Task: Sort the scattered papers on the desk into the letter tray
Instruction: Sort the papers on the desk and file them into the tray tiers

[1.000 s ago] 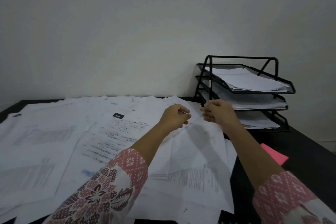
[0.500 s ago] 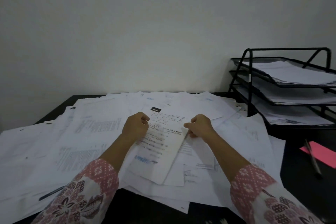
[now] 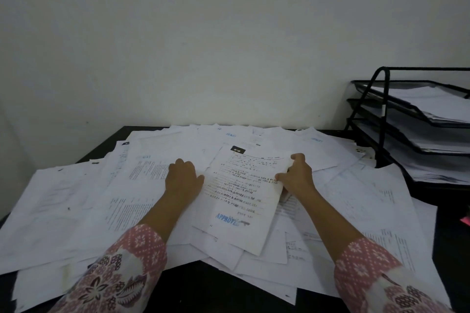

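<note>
The stamped sheet [image 3: 241, 193] lies tilted on top of the pile, in the middle of the worktop [image 3: 203, 284]. It has a blue stamp near its bottom edge and a black box at its top. The left hand [image 3: 183, 180] is at 9 o'clock of the sheet, with fingers curled down and the thumb on the sheet's left edge. The right hand [image 3: 297, 178] is at 3 o'clock and pinches the right edge, thumb on top. I cannot tell if the fingers go under the sheet. The sheet's bottom corner sits a little above the papers below it. The scattered papers [image 3: 76, 198] cover most of the worktop all around, and many overlap. Some hang over the near edge at 6 o'clock. A dark strip of bare worktop shows at 6 o'clock and a dark corner at 10 o'clock. The black letter tray [image 3: 384, 109] stands at 2 o'clock, well apart from the hands. All three shelves hold papers. The far edge of the pile meets a plain wall [image 3: 229, 46] at 12 o'clock.
</note>
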`<control>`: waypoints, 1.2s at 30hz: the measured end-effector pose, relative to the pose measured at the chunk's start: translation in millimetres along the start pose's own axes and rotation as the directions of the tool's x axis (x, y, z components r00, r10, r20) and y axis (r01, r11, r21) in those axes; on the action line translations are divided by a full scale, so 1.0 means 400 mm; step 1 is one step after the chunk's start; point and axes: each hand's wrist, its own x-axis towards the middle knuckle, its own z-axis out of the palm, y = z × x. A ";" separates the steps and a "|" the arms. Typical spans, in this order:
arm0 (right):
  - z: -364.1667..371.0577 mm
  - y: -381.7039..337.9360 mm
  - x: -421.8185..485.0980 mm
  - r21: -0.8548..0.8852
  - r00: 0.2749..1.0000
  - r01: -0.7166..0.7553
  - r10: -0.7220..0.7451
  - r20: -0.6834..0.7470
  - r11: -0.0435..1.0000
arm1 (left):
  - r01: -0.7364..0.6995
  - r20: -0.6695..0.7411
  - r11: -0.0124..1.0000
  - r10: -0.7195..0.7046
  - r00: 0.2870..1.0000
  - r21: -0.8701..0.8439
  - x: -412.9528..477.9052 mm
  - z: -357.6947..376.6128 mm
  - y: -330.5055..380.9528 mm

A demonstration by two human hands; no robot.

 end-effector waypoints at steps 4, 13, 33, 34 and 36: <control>-0.001 0.002 0.003 0.035 0.999 0.045 -0.043 -0.032 0.998 | -0.044 -0.017 0.998 0.045 0.999 0.048 0.006 -0.007 0.008; 0.001 0.022 0.015 0.037 0.996 0.069 -0.067 -0.056 0.997 | -0.094 -0.024 0.995 0.094 0.995 -0.013 0.013 0.005 0.087; 0.011 0.034 0.033 0.122 0.998 0.017 -0.009 -0.067 0.992 | -0.100 0.027 0.760 0.153 0.988 -0.642 -0.010 0.046 0.244; 0.010 0.033 0.035 0.126 0.998 0.020 -0.012 -0.060 0.992 | -0.086 -0.016 0.772 0.098 0.995 -0.630 -0.003 0.043 0.225; 0.011 0.033 0.038 0.130 0.999 0.025 -0.021 -0.032 0.991 | -0.014 -0.086 0.861 -0.035 0.996 -0.509 0.019 0.037 0.176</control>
